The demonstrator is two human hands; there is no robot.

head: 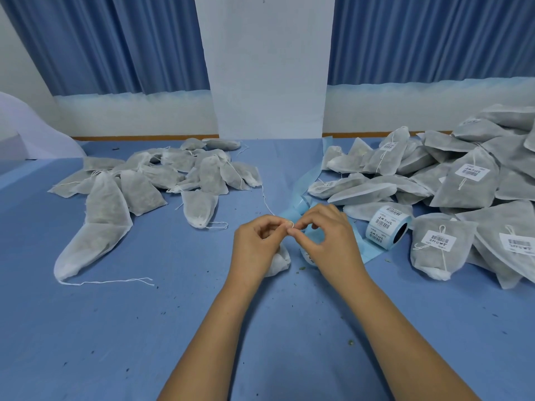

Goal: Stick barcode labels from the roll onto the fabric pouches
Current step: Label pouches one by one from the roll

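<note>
The left hand point(257, 241) and right hand point(324, 238) meet fingertip to fingertip, each pinching a thin white loop point(291, 224), seemingly the drawstring of the fabric pouch point(279, 260) beneath them. That string could end up trapped under a sticker, and the herb crumbs point(350, 341) could foul the adhesive. The label roll point(386, 230) lies on its side at 3 o'clock, free to roll away. Unlabelled pouches point(162, 175) heap at 10 o'clock and labelled pouches point(469, 175) at 2, on a blue tablecloth point(115, 328). Behind are a white wall point(269, 68) and blue curtains point(101, 39).
</note>
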